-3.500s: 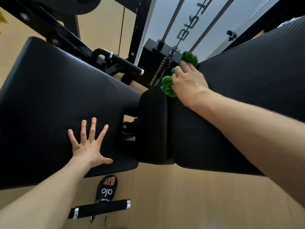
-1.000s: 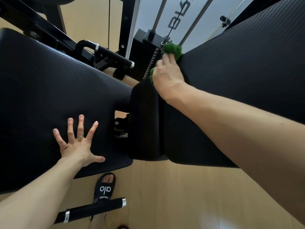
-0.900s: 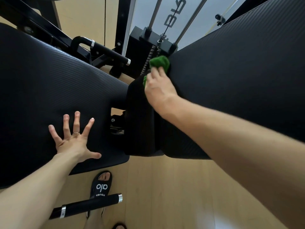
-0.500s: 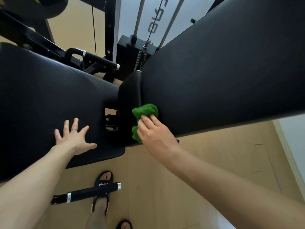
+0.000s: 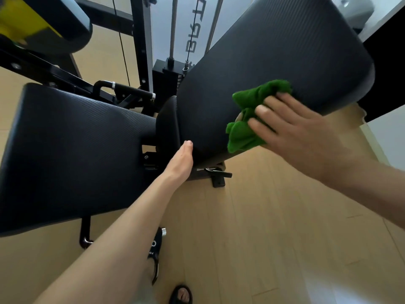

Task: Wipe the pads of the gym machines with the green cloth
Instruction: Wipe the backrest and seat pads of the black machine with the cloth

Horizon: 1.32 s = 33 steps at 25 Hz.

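One crumpled green cloth (image 5: 247,119), fuzzy and bunched, lies pressed against the ribbed black back pad (image 5: 274,62) under the right hand (image 5: 300,132), fingers spread flat. Beside the cloth, the left hand (image 5: 182,161) cups that pad's rounded lower edge.
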Each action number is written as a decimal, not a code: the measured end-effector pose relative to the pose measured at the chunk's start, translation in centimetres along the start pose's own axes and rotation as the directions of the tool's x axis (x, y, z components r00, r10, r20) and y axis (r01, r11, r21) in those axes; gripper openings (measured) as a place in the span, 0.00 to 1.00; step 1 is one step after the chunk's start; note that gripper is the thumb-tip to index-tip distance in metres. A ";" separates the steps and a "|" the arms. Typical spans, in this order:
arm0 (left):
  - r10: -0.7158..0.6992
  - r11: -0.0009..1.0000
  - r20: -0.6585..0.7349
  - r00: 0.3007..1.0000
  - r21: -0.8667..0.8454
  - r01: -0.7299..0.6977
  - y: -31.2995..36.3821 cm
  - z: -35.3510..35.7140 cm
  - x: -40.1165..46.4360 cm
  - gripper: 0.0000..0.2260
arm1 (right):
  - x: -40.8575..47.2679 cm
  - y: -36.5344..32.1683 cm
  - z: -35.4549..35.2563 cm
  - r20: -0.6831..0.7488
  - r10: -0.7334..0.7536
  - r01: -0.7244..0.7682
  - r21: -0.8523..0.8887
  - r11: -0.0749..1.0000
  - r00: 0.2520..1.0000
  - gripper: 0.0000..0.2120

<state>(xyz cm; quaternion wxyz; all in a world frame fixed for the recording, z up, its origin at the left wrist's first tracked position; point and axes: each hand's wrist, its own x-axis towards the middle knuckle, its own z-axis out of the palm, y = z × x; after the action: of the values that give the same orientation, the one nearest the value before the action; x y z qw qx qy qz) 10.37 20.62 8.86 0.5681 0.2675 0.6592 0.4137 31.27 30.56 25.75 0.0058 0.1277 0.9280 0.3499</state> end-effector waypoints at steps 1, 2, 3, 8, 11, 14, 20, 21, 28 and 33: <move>-0.008 1.000 -0.004 1.000 -0.001 0.008 -0.2 0.2 0.0 0.27 | -0.1 0.3 0.0 0.012 0.006 -0.006 -0.024 1.000 1.000 0.15; -0.015 1.000 -0.010 1.000 -0.010 0.015 -0.5 0.2 0.1 0.26 | 0.1 0.0 0.2 0.024 0.011 -0.010 -0.049 0.999 1.000 0.17; -0.017 1.000 -0.016 1.000 -0.021 0.017 -0.7 0.3 0.2 0.26 | 0.7 -0.7 0.7 0.038 0.010 -0.007 -0.079 0.997 0.999 0.19; -0.070 0.990 -0.024 0.997 -0.122 0.066 -1.8 -0.7 0.9 0.23 | 5.0 -7.4 4.7 0.137 -0.143 0.155 -0.082 0.984 0.980 0.24; -0.089 0.978 0.028 0.996 -0.185 0.093 -1.9 -2.3 1.5 0.26 | 7.3 -10.9 6.7 0.188 -0.198 0.209 -0.042 0.977 0.962 0.26; -0.102 0.963 0.062 0.993 -0.244 0.114 -2.1 -3.6 1.7 0.28 | 9.2 -13.3 7.5 0.238 -0.230 0.242 -0.020 0.970 0.944 0.27; -0.118 0.985 0.041 0.992 -0.122 0.122 -1.1 -5.6 -0.1 0.28 | 9.6 -9.8 4.2 0.253 -0.177 0.148 0.129 0.980 0.951 0.18; -0.128 0.987 0.040 0.991 -0.095 0.131 -0.9 -5.9 -0.4 0.28 | 9.2 -7.6 3.4 0.220 -0.131 0.103 0.132 0.986 0.967 0.16; -0.191 0.980 0.088 0.978 -0.036 0.195 -0.9 -6.1 -0.1 0.28 | 9.7 -7.7 3.5 0.357 -0.077 0.030 0.137 0.990 0.931 0.17; -0.217 0.976 0.041 0.975 -0.019 0.218 -3.7 -10.6 3.4 0.28 | 15.3 -16.0 9.0 0.458 -0.408 0.251 0.365 0.896 0.790 0.17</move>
<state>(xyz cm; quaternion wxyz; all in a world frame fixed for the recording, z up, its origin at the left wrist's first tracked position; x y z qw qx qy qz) -0.17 18.93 4.04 0.6256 0.1950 0.6686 0.3515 13.60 28.52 9.73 0.3011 0.0521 0.9390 0.1576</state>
